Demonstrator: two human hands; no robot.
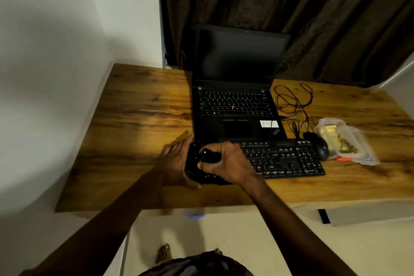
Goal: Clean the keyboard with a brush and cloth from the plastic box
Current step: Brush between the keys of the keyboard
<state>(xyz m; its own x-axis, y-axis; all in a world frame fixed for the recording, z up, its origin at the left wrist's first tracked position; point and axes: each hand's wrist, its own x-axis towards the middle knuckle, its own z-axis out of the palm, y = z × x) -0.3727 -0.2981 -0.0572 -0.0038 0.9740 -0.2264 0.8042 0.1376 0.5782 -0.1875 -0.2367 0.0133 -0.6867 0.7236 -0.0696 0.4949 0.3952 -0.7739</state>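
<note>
The black keyboard (289, 159) lies on the wooden desk (139, 123) in front of an open laptop. My left hand (177, 161) holds the keyboard's left end, thumb at the front edge and fingers along the back. My right hand (226, 163) hovers over the left keys, its fingers curled round a small dark brush (207, 156) that is mostly hidden by the hand. The clear plastic box (349, 143) stands open to the right of the keyboard. A yellowish cloth (329, 133) lies inside it.
The black laptop (235, 105), screen dark, stands behind the keyboard. A black mouse (319, 145) and tangled cables (293, 105) lie between laptop and box. A small red item (343, 159) sits by the box. White walls close in on the left; a dark curtain hangs behind.
</note>
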